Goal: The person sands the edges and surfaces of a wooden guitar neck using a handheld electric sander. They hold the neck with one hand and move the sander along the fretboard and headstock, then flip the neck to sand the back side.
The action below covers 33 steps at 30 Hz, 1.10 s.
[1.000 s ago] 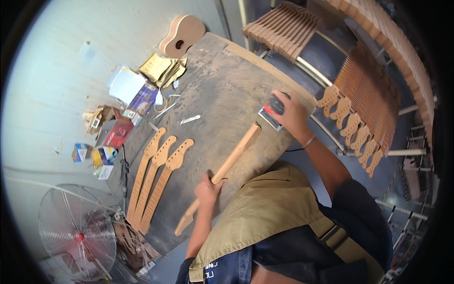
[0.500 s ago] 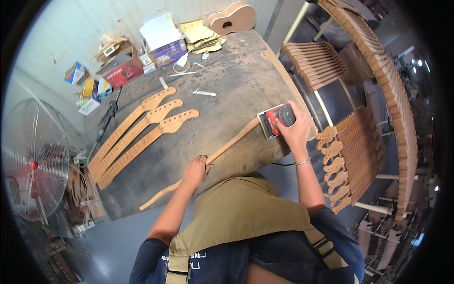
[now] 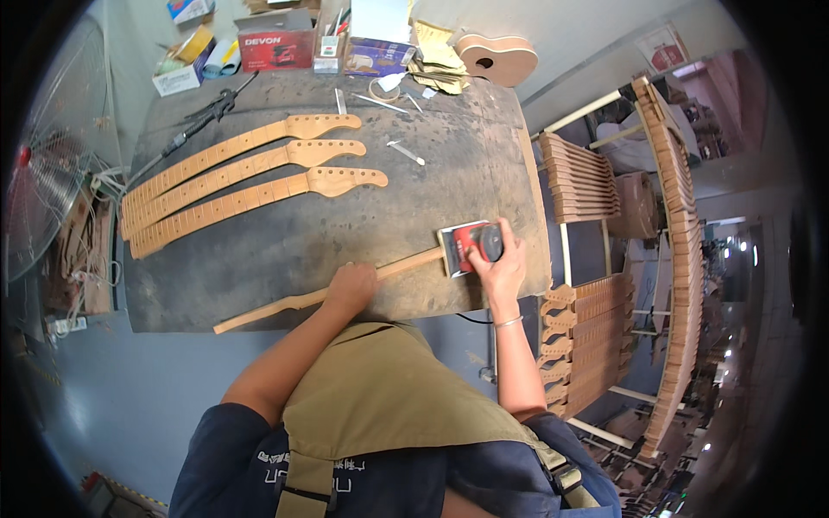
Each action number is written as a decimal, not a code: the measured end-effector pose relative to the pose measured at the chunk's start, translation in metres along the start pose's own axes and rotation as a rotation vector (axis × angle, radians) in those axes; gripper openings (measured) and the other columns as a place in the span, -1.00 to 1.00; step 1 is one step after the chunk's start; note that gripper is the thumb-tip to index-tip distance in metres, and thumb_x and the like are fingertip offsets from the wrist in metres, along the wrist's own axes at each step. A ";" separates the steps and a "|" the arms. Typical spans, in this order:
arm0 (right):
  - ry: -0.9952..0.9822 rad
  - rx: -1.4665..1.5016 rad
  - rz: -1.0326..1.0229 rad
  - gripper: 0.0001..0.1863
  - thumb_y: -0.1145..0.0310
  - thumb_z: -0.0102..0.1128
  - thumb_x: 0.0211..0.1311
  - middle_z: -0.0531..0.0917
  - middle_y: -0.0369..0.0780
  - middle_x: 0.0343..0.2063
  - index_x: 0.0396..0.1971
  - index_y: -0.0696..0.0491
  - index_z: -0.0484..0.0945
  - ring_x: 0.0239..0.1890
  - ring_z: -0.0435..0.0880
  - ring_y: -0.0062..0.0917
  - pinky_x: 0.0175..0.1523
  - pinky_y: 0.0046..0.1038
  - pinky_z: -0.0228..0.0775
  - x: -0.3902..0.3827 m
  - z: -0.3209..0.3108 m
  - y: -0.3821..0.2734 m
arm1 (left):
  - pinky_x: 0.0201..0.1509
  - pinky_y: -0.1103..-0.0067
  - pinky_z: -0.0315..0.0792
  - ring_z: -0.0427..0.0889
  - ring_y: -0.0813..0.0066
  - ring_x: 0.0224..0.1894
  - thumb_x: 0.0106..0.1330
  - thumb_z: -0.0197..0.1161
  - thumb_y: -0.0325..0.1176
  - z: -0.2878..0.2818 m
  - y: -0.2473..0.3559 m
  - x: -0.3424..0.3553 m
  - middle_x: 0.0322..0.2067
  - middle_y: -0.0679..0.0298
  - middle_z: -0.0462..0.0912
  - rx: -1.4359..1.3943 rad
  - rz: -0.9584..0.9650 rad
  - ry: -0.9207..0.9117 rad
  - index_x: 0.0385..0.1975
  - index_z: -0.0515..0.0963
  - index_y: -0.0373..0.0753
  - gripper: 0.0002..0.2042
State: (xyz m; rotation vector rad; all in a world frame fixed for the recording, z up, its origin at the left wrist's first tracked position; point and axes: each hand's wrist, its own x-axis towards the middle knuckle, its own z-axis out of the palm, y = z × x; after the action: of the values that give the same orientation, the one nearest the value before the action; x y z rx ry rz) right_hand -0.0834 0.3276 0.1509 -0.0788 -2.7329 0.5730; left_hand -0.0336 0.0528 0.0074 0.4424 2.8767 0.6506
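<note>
Across the front of the dark worktable lies a bare wooden guitar neck (image 3: 409, 262), on its edge or back; which one I cannot tell. My left hand (image 3: 352, 287) is closed round its middle and presses it against the table near my apron. My right hand (image 3: 504, 266) grips a red and black electric sander (image 3: 475, 244) from above. The sander's flat pad covers the right end of the neck, so that end is hidden. Farther left, three finished-looking guitar necks (image 3: 298, 155) lie side by side, fretted faces up, headstocks pointing right.
Boxes (image 3: 278, 41), yellow sandpaper sheets (image 3: 439, 59) and a small guitar body (image 3: 496, 60) line the table's back. Small tools (image 3: 406, 153) lie mid-table. A rack of guitar necks (image 3: 596, 337) stands right, a fan (image 3: 34, 155) left. The sander's cord (image 3: 473, 319) hangs off the front edge.
My view has turned, so the table and necks appear rotated. The sander still covers the neck's right end, in my right hand. My left hand still holds the neck's middle.
</note>
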 end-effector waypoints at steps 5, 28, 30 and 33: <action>-0.123 -0.150 -0.091 -0.14 0.20 0.64 -0.07 0.57 -0.01 -0.06 0.38 -0.14 0.58 -0.07 0.70 -0.05 0.06 -0.14 0.62 0.006 -0.002 -0.020 | -0.17 0.27 0.69 0.80 0.14 -0.27 0.41 0.36 -0.07 0.000 0.001 -0.002 -0.37 0.10 0.77 -0.009 -0.029 0.017 -0.40 0.71 -0.23 -0.68; -0.325 -0.350 -0.170 -0.14 0.12 0.67 -0.11 0.60 0.04 -0.07 0.33 -0.21 0.60 -0.14 0.77 -0.01 -0.04 -0.15 0.69 0.044 0.010 -0.054 | -0.12 0.28 0.66 0.80 0.12 -0.24 0.38 0.28 -0.22 -0.001 0.002 0.000 -0.33 0.05 0.77 -0.059 -0.019 -0.016 -0.33 0.75 -0.27 -0.75; -0.386 -0.289 -0.158 -0.13 0.12 0.66 -0.11 0.60 0.07 -0.05 0.35 -0.21 0.58 -0.11 0.77 0.00 -0.02 -0.14 0.68 0.022 0.013 -0.078 | -0.10 0.26 0.65 0.79 0.09 -0.22 0.38 0.29 -0.20 0.000 -0.001 0.002 -0.32 0.05 0.77 -0.069 -0.043 -0.030 -0.31 0.75 -0.27 -0.74; -0.385 -0.109 -0.178 -0.15 0.15 0.65 -0.09 0.60 0.05 -0.12 0.35 -0.19 0.58 -0.04 0.72 0.03 0.09 -0.10 0.64 -0.008 0.010 -0.108 | -0.04 0.23 0.64 0.79 0.06 -0.17 0.42 0.30 -0.14 -0.011 -0.001 0.002 -0.29 0.05 0.79 -0.115 -0.084 -0.092 -0.27 0.76 -0.26 -0.72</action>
State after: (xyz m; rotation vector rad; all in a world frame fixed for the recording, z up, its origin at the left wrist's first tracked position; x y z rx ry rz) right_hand -0.0776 0.2240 0.1826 0.2740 -3.0978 0.4233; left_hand -0.0384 0.0484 0.0161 0.3249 2.7372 0.7560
